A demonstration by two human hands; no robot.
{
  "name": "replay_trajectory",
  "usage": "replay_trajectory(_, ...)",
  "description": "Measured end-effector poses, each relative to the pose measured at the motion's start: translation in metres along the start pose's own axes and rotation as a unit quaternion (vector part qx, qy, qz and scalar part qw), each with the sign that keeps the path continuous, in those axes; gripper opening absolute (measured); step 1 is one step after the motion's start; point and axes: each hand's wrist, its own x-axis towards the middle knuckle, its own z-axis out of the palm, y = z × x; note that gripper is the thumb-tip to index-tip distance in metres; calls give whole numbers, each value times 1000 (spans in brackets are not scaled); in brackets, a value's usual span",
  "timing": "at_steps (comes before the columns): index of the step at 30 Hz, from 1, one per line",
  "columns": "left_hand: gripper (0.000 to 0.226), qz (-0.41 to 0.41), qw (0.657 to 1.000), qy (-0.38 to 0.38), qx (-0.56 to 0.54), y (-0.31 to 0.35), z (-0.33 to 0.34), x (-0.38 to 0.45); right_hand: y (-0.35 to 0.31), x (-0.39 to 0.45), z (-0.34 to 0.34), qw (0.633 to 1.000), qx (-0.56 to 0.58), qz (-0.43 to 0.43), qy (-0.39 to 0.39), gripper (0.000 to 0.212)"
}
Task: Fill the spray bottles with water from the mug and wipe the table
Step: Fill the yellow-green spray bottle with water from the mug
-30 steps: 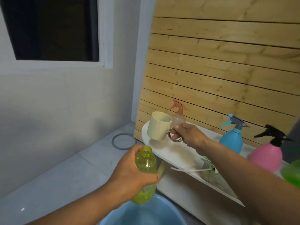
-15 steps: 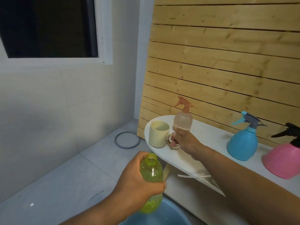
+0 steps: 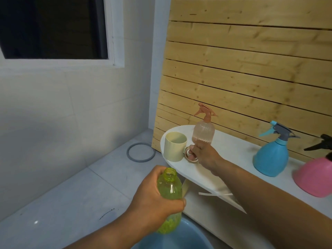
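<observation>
right now your left hand [image 3: 152,200] wraps round the uncapped green bottle [image 3: 169,193], held above the blue basin [image 3: 179,239]; your right hand [image 3: 203,156] pinches the handle of the cream mug [image 3: 175,148], which stands at the bench's [image 3: 231,153] left end beside the peach spray bottle [image 3: 203,131].

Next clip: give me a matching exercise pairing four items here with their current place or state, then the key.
Things:
1. cream plastic mug
2. capless yellow-green plastic bottle
3. clear peach ribbed spray bottle
4. round blue spray bottle

Places or states:
A. gripped by the left hand
B. on the white table, untouched, right of the others
C. standing at the table's rounded end, right hand on its handle
D. just behind the right hand

Pairs: 1-C, 2-A, 3-D, 4-B
</observation>
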Motion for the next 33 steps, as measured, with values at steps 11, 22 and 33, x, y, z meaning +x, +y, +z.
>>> replay_trajectory(11, 54, -3, 1000, -7, 1, 4, -1, 3, 1, 0, 1, 1000, -3, -9, 9, 26)
replay_trajectory(22, 53, -1, 1000, -2, -6, 5, -1, 5, 0, 1, -1, 999, -41, -11, 27, 37)
replay_trajectory(33, 54, 9, 1000, -2, -1, 12, -2, 4, -10, -20, -39, 982, -134, -20, 133, 36)
